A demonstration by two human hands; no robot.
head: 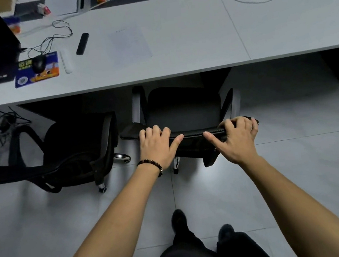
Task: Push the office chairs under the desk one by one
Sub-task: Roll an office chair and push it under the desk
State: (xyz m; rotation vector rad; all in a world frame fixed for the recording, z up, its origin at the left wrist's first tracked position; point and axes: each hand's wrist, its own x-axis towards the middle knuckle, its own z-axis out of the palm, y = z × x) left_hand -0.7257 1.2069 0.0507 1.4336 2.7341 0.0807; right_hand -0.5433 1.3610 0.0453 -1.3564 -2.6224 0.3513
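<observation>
Head view: left hand (155, 144) and right hand (236, 140) are both grasping the backrest top of the office chair (183, 110), each grip clenched over its edge. Seat is sitting partly under the tabletop (176, 44). Second chair (72, 147) is standing left, angled, outside.

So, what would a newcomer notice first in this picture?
Probably the two bare hands, left hand and right hand, gripping the top of the backrest of a black office chair in the centre, its seat partly under the grey desk. A second office chair stands to the left, turned sideways.
</observation>
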